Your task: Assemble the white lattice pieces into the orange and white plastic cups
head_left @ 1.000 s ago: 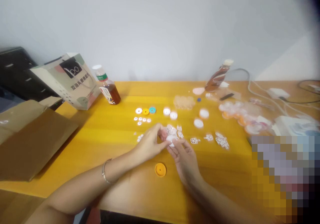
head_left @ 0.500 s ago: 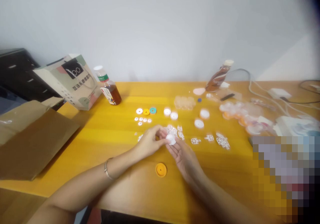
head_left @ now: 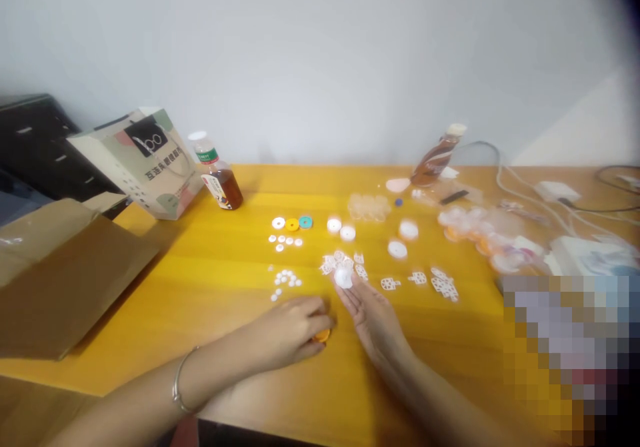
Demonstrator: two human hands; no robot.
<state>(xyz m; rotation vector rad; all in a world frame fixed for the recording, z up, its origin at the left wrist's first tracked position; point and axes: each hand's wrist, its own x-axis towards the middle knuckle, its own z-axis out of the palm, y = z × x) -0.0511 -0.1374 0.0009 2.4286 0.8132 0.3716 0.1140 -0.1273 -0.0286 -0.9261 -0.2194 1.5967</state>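
Observation:
My left hand (head_left: 295, 330), with a bracelet on its wrist, has its fingers and thumb closed round the edge of a round orange plastic disc (head_left: 321, 335) at the near middle of the table. Part of the disc is hidden under the fingers. In my right hand (head_left: 373, 317) a small white round plastic piece (head_left: 343, 276) is held at the fingertips, over the table. Just behind it lies a pile of white openwork plastic pieces (head_left: 336, 262). Small white round caps (head_left: 285, 278) are spread to the left of the hands.
A row of white, orange and teal discs (head_left: 305, 222) lies farther back. White discs (head_left: 398, 249) and flat cut-out pieces (head_left: 444, 284) lie to the right. Bottles (head_left: 220, 180), a paper bag (head_left: 150, 160), a cardboard box (head_left: 75, 274) and cables stand around the edges.
My left hand has let go of the white round piece and come down toward me onto the orange disc. My right hand has stayed nearly in place, keeping the white piece.

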